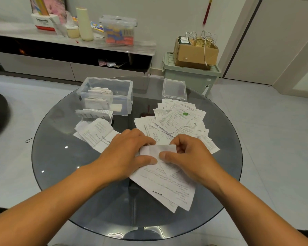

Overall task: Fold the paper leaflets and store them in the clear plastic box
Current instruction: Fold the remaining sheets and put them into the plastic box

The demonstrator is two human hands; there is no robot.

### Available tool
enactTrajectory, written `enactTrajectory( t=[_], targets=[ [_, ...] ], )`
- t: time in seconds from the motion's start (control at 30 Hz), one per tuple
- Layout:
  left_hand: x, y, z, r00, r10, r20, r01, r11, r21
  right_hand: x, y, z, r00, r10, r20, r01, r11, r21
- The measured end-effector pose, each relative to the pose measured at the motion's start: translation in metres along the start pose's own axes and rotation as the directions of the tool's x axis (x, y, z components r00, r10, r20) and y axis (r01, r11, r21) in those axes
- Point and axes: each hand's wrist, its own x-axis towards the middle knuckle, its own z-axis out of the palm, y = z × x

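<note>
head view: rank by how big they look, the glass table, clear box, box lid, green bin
1. glass table, largest by far
2. green bin, though a cardboard box hides part of it and it sits farther back
3. clear box, close to the bin, so unsure
4. box lid, smallest

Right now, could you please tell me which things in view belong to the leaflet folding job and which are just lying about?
Part of the job:
- small white folded leaflet, pinched by left hand and right hand
- loose pile of printed paper leaflets
- open clear plastic box holding folded leaflets
- clear flat lid

Lying about:
- brown cardboard box
- pale green storage bin
- cream cylindrical bottle
</note>
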Motion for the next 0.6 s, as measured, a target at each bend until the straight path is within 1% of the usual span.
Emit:
enactTrajectory(
  t=[0.03, 0.1, 0.2, 0.27, 0.33, 0.37, 0.4, 0.43, 0.47, 0.5, 0.53, 0.57, 0.6],
  targets=[
    [-0.001, 0.001, 0.0, 1.0, -0.009, -0.008, 0.009, 0.999, -0.04, -0.001, -0.001, 0.0, 0.999, -0.028, -0.017, 0.028, 0.998, 0.053],
    [-0.002, 0.004, 0.002, 0.998, -0.038, -0.058, 0.028, 0.986, -0.164, -0.004, -0.004, 0.001, 0.989, -0.105, -0.103, 0.112, 0.991, 0.067],
    [-0.004, 0.013, 0.001, 0.988, -0.125, -0.095, 0.074, 0.904, -0.421, -0.009, -0.005, 0.002, 0.948, -0.23, -0.221, 0.248, 0.967, 0.059],
    [-0.004, 0.02, -0.003, 0.982, -0.169, -0.08, 0.1, 0.835, -0.541, -0.01, -0.009, 0.002, 0.941, -0.246, -0.232, 0.288, 0.943, 0.168],
    [-0.004, 0.023, -0.007, 0.971, -0.238, -0.034, 0.163, 0.752, -0.638, -0.012, -0.011, 0.002, 0.942, -0.267, -0.204, 0.32, 0.897, 0.305],
    [-0.003, 0.025, -0.009, 0.963, -0.269, 0.003, 0.197, 0.7, -0.686, -0.013, -0.012, 0.002, 0.932, -0.309, -0.19, 0.354, 0.886, 0.3],
    [-0.003, 0.027, -0.011, 0.956, -0.289, 0.05, 0.23, 0.637, -0.736, -0.013, -0.01, 0.004, 0.91, -0.375, -0.179, 0.41, 0.882, 0.233],
    [-0.003, 0.028, -0.012, 0.951, -0.292, 0.103, 0.258, 0.561, -0.787, -0.012, -0.006, 0.006, 0.879, -0.449, -0.159, 0.469, 0.874, 0.126],
    [-0.003, 0.03, -0.014, 0.944, -0.288, 0.161, 0.284, 0.459, -0.842, -0.01, -0.002, 0.008, 0.848, -0.514, -0.131, 0.519, 0.855, 0.008],
    [-0.002, 0.03, -0.015, 0.934, -0.281, 0.221, 0.308, 0.318, -0.897, -0.009, 0.002, 0.01, 0.825, -0.556, -0.101, 0.548, 0.831, -0.098],
    [-0.002, 0.032, -0.018, 0.922, -0.271, 0.277, 0.326, 0.159, -0.932, -0.007, 0.005, 0.012, 0.819, -0.57, -0.071, 0.551, 0.814, -0.182],
    [-0.003, 0.031, -0.019, 0.913, -0.252, 0.321, 0.337, 0.025, -0.941, -0.006, 0.006, 0.013, 0.825, -0.564, -0.042, 0.538, 0.806, -0.247],
    [-0.003, 0.029, -0.02, 0.909, -0.227, 0.349, 0.348, -0.046, -0.936, -0.007, 0.005, 0.013, 0.829, -0.559, -0.018, 0.53, 0.795, -0.294]
  ],
)
